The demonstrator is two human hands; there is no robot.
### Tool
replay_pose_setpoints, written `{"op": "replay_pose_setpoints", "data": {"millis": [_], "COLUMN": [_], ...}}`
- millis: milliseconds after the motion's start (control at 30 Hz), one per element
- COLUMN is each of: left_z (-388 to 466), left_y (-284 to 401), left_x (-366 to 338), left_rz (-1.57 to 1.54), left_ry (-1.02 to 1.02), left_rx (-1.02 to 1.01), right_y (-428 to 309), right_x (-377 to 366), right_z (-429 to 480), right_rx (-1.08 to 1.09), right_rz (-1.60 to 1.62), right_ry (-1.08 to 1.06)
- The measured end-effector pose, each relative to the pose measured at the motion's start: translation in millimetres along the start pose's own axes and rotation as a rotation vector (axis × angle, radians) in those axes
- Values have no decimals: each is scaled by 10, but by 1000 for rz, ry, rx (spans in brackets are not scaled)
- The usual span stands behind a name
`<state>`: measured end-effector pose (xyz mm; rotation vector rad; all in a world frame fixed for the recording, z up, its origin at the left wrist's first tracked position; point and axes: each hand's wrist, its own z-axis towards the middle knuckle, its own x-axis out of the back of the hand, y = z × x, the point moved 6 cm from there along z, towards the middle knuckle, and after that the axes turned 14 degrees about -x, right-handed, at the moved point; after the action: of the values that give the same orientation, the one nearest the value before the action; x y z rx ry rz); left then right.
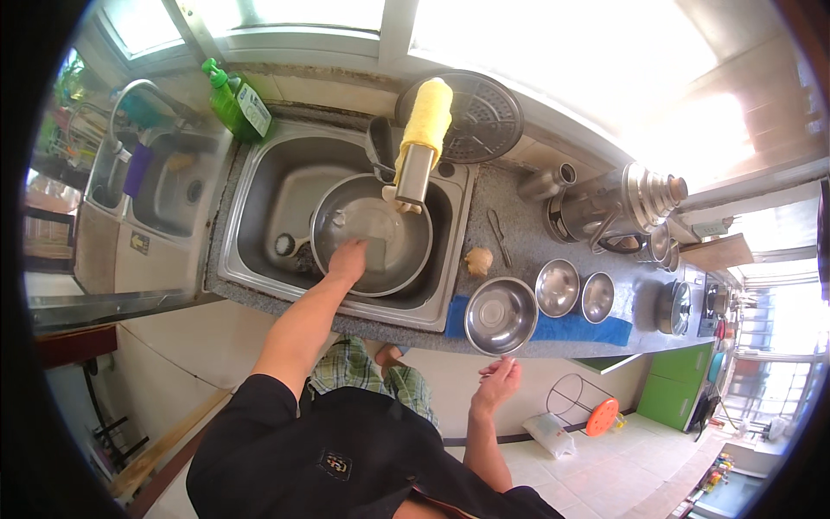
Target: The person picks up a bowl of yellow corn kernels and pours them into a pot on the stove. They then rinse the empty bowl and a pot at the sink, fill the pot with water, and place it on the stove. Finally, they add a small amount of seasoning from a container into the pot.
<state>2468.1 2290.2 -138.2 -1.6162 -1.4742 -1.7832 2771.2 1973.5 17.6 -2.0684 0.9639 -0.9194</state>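
My left hand reaches into a wide metal basin in the stainless-steel sink, its fingers on a grey-green scouring pad. Whether they grip the pad or only press on it cannot be told. Over the basin hangs a metal spout with a yellow cloth around it. A brush lies left of the basin. My right hand is off the counter's front edge, just below a steel bowl, fingers bent and nothing visible in them.
Two smaller steel bowls stand on a blue cloth. Behind them are a piece of ginger, a peeler or knife and a large thermos flask. A green soap bottle stands at the sink's back left corner.
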Motion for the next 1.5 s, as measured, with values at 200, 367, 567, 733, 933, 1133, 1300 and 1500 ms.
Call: {"op": "replay_pose_setpoints", "data": {"millis": [200, 367, 567, 733, 933, 1133, 1300, 1500], "left_z": [243, 284, 137, 165, 553, 1198, 1482, 956], "left_y": [-5, -170, 24, -122, 200, 238, 156, -155], "left_x": [-306, -440, 514, 1258, 2303, 2334, 1988, 1844], "left_rz": [274, 217, -256, -843, -1076, -977, -811, -672], "left_ry": [103, -81, 30, 337, 667, 702, 481, 654], "left_rx": [-212, 2, 160, 297, 127, 231, 175, 184], "right_y": [-248, -221, -251, -108, 20, -12, -47, -17], "right_x": [-979, -1664, -2313, -2659, -2862, -2934, -2960, -3073], "right_z": [-439, -478, -473, -283, 21, 263, 446, 727], "right_rx": [33, 87, 158, 111, 23, 56, 204, 408], "right_rz": [-131, -339, -593, -628, -634, -673, -713, -690], "right_ry": [-339, -487, -557, -570, -552, -498, -397, -245]}}
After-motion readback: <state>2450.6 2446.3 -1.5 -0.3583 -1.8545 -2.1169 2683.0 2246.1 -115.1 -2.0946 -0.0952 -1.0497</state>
